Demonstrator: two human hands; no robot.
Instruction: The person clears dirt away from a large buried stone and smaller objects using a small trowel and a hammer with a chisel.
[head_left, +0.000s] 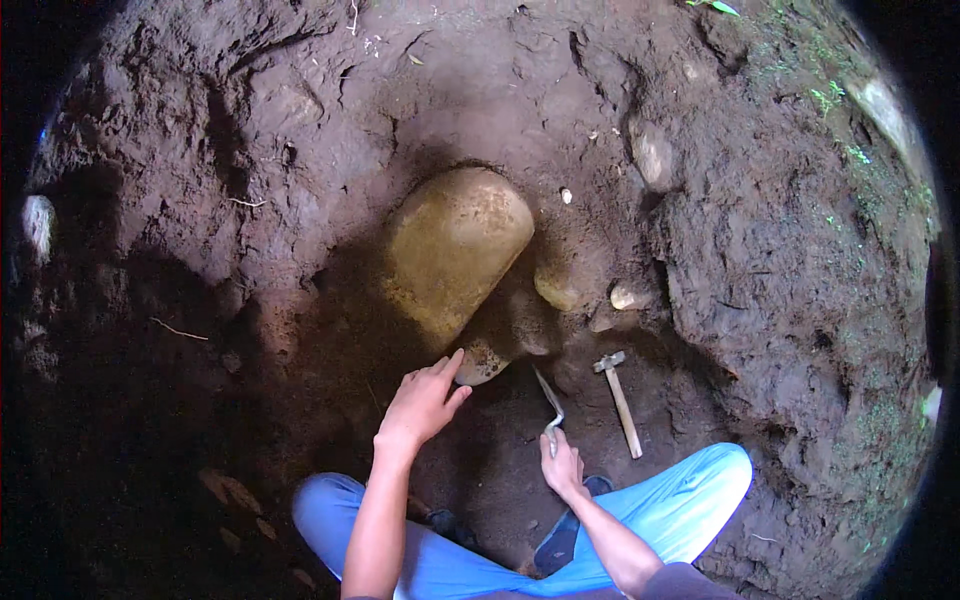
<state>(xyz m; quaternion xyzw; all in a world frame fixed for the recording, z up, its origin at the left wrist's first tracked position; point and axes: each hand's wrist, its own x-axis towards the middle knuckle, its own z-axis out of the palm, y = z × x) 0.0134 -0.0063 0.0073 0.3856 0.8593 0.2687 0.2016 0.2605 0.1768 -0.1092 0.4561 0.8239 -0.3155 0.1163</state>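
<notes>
Metal trowel (547,391) is pointing forward, right of small stone (483,364) — right hand (563,466) is gripping its handle, likely for control. Left hand (421,402) is resting spread, empty, at that stone — likely bracing.

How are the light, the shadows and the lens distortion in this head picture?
In the head view, deep shadow covers the soil at lower left, while the jeans look brightest at the right knee; in the head view, the fisheye curve ends in black corners, and the trowel in the right hand shows no obvious blur.
</notes>
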